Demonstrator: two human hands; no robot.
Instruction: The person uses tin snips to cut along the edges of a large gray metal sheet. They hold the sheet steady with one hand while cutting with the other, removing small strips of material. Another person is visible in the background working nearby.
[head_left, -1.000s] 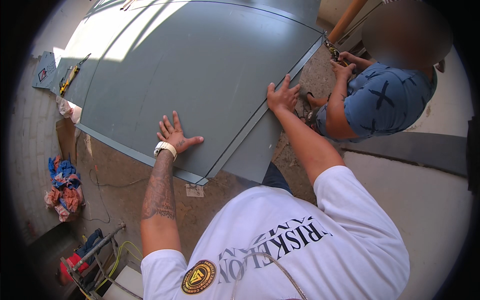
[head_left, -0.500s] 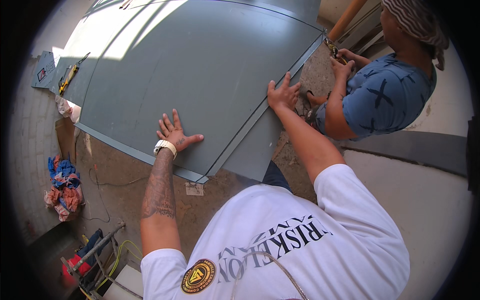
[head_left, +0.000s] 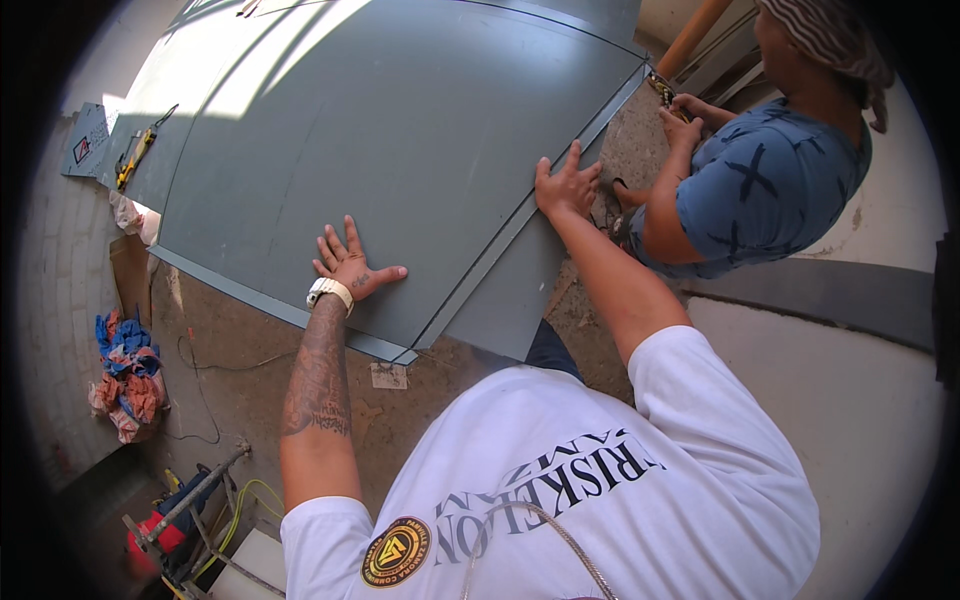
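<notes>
Apparently, bracing is the step in hand: the left hand (head_left: 348,274) at 9 o'clock is laid palm-down, fingers spread, and the right hand (head_left: 567,188) at 1 is spread over the edge strip (head_left: 478,275); hands well apart, nothing gripped by either. The grey sheet (head_left: 400,150) is spread from centre out past 12. As judged, even palm pressure is called for next, fingertips clear of the far corner. A grey panel (head_left: 515,310) is exposed just off centre at 4; the sheet's support can't be told. Dusty floor (head_left: 250,405) is exposed at 8, with a metal trestle (head_left: 192,515) placed beyond; crumpled red-and-blue bags (head_left: 128,375) are piled at 9. A yellow-handled tool (head_left: 140,158) is laid on grey sheeting at 10. At 1, by the far corner, a hand tool (head_left: 661,90) is held by a co-worker (head_left: 765,190); an orange-brown pole (head_left: 693,40) is seen behind. Sunlight (head_left: 225,85) is cast at 11.
</notes>
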